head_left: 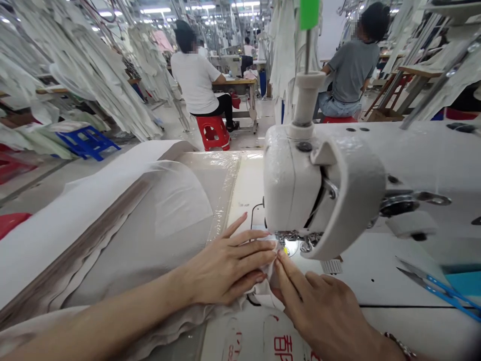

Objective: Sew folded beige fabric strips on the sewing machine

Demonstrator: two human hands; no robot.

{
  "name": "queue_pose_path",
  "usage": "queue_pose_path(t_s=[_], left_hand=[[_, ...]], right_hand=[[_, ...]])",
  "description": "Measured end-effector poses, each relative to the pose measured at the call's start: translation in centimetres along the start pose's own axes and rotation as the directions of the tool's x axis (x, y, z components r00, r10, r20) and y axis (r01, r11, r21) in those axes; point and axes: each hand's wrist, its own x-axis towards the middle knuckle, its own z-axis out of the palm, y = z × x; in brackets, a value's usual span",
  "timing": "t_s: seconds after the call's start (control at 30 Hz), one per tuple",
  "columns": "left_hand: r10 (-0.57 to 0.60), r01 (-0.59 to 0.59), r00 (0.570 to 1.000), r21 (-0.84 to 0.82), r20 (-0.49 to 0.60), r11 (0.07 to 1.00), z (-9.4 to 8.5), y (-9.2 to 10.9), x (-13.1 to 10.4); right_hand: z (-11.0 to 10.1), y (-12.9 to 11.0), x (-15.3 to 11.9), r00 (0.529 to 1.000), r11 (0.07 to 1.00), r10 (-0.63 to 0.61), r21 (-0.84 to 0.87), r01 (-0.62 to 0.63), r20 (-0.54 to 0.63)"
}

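The left hand (229, 268) lay flat and open, palm down, on a piece of pale cloth (158, 235) just in front of the sewing machine (300, 185), its fingers spread and pointing toward the needle area. The right hand (319, 311) came in from the near side of the machine, fingers stretched out and pressed together, their tips touching the small white edge of the cloth (268, 273) right beside the presser foot (287, 240). Neither hand was closed around anything; both pressed the cloth down against the table (376, 281). The fingertips of the two hands met just before the machine's foot.

The cloth spread away to the left of the machine, over a thick stack of pale fabric pieces (75, 235) that ran along the table's left side. To the right of the machine's head, a pair of blue-handled scissors (432, 286) lay on the table. A bracelet (398, 346) showed on the right wrist.

Beyond the machine, two people sat with their backs turned, one in a white shirt (195, 82) on a red stool (213, 133), one in a grey shirt (351, 70). White garments (112, 85) hung in rows to the left of them.
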Motion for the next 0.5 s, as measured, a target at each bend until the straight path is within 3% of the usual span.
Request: queue_pose_path(t_s=[0.37, 0.5], left_hand=[[-0.028, 0.029, 0.998, -0.006, 0.058, 1.0, 0.2, 0.6, -0.3], [0.033, -0.033, 0.997, -0.012, 0.07, 0.999, -0.3, 0.9, -0.2]], right_hand=[[-0.5, -0.4, -0.3, 0.999, 0.999, -0.022, -0.033, 0.023, 0.029], [-0.7, -0.5, -0.9, 0.998, 0.998, -0.06, -0.02, 0.06, 0.019]])
